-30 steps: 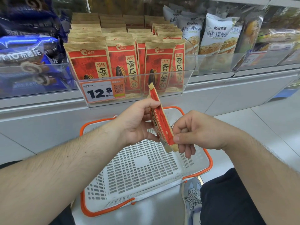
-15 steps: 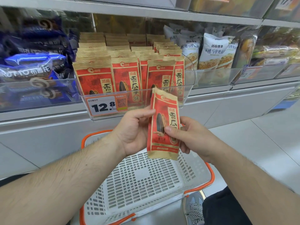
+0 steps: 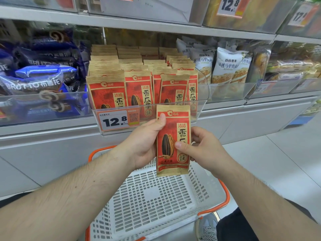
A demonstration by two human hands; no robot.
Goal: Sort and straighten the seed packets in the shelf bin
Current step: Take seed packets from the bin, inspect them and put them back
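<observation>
On the far left sit blue bags [image 3: 40, 79] behind a clear front, outside the job. Next comes the bin [image 3: 175, 106], its clear front wall carrying a price tag [image 3: 114, 120]; inside stand rows of red-and-gold packets [image 3: 107, 91], faces forward, long axes upright. The left rows look square. The right-hand rows look looser, the front packet there sitting a little lower and partly covering the one behind it, though how crooked they are is hard to judge.

The left hand [image 3: 144, 145] grips the held packet [image 3: 172, 141] along its left edge, thumb laid on the upper front corner and the other fingers hidden behind. The right hand [image 3: 201, 148] pinches the right edge lower down, thumb across the printed face. So both hands are closed on one packet — neither is free.

That packet is upright, face toward the camera, its long axis matching the packets in the bin. It hangs just in front of and below the bin's front wall, lined up with the right-hand rows, over a white basket [image 3: 156, 202] with an orange rim.

What the next move turns on, I judge: the slot lies up and away from the grip — the packet must rise over the wall, then drop in behind it. The right hand is nearer that side of the bin, and its low hold leaves the top edge free to lead.

Farther right, white bags [image 3: 227, 65] fill the neighbouring bin.
</observation>
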